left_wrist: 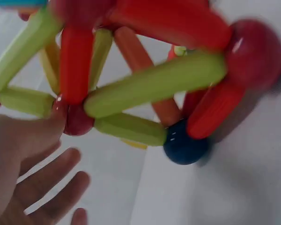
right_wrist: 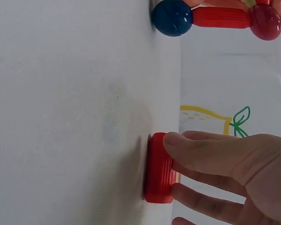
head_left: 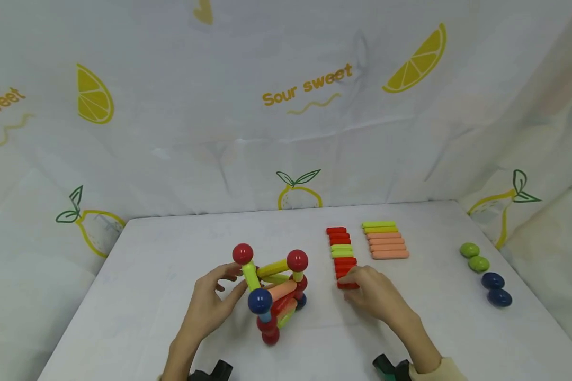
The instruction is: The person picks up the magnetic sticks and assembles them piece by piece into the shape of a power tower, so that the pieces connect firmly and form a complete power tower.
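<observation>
A frame of toy building rods and balls (head_left: 250, 276) in red, blue, yellow, green and orange stands left of the table's middle. At its left side, my left hand (head_left: 211, 301) pinches a red ball (left_wrist: 79, 121) between thumb and index finger, the other fingers spread apart; the index tip is mostly hidden. To the right, my right hand (head_left: 374, 292) holds the nearest red rod (right_wrist: 158, 168) of a row, thumb at one end and fingertips along its side. That rod lies on the tabletop. More red and green rods (head_left: 341, 248) continue the row behind it.
A second row of green, yellow and orange rods (head_left: 390, 254) lies farther right. Two green balls (head_left: 479, 263) and two blue balls (head_left: 499, 298) line the table's right edge. A lemon-printed curtain (head_left: 248, 174) hangs behind the white table (head_left: 171, 254).
</observation>
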The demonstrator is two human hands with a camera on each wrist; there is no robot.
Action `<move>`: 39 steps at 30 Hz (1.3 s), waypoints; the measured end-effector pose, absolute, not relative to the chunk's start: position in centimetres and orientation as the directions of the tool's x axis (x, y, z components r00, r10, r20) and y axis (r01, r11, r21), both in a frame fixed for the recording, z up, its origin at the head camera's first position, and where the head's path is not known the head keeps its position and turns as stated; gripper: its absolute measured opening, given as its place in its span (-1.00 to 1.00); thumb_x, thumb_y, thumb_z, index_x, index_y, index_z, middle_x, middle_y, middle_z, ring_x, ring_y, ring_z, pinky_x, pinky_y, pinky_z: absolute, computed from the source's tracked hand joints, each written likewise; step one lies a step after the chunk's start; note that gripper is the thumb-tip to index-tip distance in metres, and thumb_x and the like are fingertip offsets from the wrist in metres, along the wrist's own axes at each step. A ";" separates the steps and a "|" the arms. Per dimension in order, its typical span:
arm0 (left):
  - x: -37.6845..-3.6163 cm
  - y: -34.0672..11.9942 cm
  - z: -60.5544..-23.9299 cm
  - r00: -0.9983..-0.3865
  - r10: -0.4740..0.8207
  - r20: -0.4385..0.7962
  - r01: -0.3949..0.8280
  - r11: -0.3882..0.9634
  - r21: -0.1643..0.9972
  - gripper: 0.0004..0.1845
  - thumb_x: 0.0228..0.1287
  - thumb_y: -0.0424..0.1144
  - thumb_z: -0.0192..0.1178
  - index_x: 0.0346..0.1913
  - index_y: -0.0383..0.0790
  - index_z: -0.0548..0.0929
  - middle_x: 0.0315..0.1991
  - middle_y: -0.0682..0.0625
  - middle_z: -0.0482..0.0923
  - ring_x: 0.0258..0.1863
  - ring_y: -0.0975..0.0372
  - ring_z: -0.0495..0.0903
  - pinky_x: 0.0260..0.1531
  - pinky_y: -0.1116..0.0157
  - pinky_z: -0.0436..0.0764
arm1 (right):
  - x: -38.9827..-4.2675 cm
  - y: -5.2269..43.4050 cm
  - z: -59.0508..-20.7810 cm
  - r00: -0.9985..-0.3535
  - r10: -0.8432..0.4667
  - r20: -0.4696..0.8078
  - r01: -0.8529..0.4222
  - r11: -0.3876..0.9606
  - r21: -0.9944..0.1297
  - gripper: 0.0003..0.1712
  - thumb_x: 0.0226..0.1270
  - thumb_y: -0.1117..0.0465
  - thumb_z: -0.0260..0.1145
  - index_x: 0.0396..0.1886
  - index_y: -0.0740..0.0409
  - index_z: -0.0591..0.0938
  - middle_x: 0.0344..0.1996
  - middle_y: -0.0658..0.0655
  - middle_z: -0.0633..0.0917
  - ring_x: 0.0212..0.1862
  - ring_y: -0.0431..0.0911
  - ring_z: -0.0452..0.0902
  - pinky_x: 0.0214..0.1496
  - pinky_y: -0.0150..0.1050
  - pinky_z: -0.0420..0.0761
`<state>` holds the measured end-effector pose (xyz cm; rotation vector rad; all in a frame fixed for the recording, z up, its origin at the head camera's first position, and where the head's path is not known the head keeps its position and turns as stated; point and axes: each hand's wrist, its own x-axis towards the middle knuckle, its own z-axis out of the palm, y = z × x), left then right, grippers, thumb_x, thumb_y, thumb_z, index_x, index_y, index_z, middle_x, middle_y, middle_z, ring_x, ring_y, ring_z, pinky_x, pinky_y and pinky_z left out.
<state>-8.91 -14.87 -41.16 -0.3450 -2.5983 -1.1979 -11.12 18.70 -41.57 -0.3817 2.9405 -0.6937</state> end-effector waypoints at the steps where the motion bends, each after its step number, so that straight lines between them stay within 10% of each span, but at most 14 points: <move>1: -8.9 -14.7 -41.2 -0.932 0.038 0.360 0.300 0.635 0.712 -0.71 0.19 -0.37 0.45 -0.01 -0.15 0.75 -0.18 0.05 0.80 -0.19 0.22 0.72 -0.28 0.29 0.66 | -11.2 18.6 -41.7 -0.965 -0.261 -0.037 -0.218 0.869 -0.444 -0.69 0.04 0.36 0.60 -0.15 0.10 0.84 -0.21 0.05 0.81 -0.12 -0.05 0.66 0.02 -0.01 0.73; 10: -5.9 -12.7 -39.8 -0.733 -0.134 0.667 0.520 0.522 0.677 -0.73 0.08 -0.45 0.40 -0.10 -0.27 0.77 -0.33 -0.07 0.78 -0.35 0.39 0.61 -0.35 0.49 0.54 | -11.3 18.5 -42.4 -0.970 -0.244 0.001 -0.224 0.889 -0.400 -0.66 0.02 0.43 0.58 -0.15 0.14 0.84 -0.32 0.01 0.72 -0.26 -0.15 0.53 -0.21 -0.22 0.66; 15: -4.6 -11.3 -39.1 -0.754 -0.026 0.656 0.524 0.579 0.625 -0.40 -0.11 -0.28 0.63 0.11 -0.16 0.72 -0.06 -0.04 0.78 -0.16 0.27 0.64 -0.28 0.45 0.60 | -11.4 18.5 -42.5 -0.973 -0.230 -0.010 -0.208 0.898 -0.389 -0.69 0.02 0.42 0.59 -0.19 0.13 0.84 -0.37 -0.01 0.71 -0.32 -0.18 0.48 -0.28 -0.27 0.61; 23: -4.5 -10.5 -38.8 -0.771 -0.042 0.636 0.481 0.616 0.624 -0.42 -0.08 -0.38 0.61 0.12 -0.16 0.74 0.06 -0.01 0.77 -0.09 0.22 0.71 -0.34 0.34 0.66 | -11.1 18.2 -39.8 -0.957 -0.279 0.078 -0.283 0.840 -0.463 -0.64 0.09 0.34 0.59 -0.05 0.12 0.81 -0.25 0.02 0.79 -0.22 -0.16 0.61 -0.14 -0.17 0.74; 33: -5.0 -11.0 -38.8 -0.786 -0.016 0.618 0.493 0.588 0.642 -0.57 0.00 -0.40 0.55 0.01 -0.14 0.78 0.01 0.00 0.79 -0.11 0.23 0.73 -0.36 0.38 0.63 | -10.1 15.8 -31.9 -0.761 -0.373 0.531 -0.649 0.470 -0.599 -0.55 0.12 0.40 0.55 0.05 0.09 0.78 -0.18 -0.07 0.78 -0.16 -0.27 0.64 -0.16 -0.42 0.66; 39: -5.0 -11.6 -38.5 -0.791 0.043 0.610 0.528 0.551 0.646 -0.53 0.01 -0.40 0.52 0.04 -0.08 0.71 -0.02 0.08 0.73 -0.14 0.31 0.64 -0.33 0.37 0.59 | -10.0 13.0 -29.2 -0.641 -0.562 0.523 -0.742 0.277 -0.611 -0.59 0.24 0.38 0.48 0.10 0.11 0.76 -0.11 0.00 0.77 -0.10 -0.22 0.64 -0.14 -0.37 0.69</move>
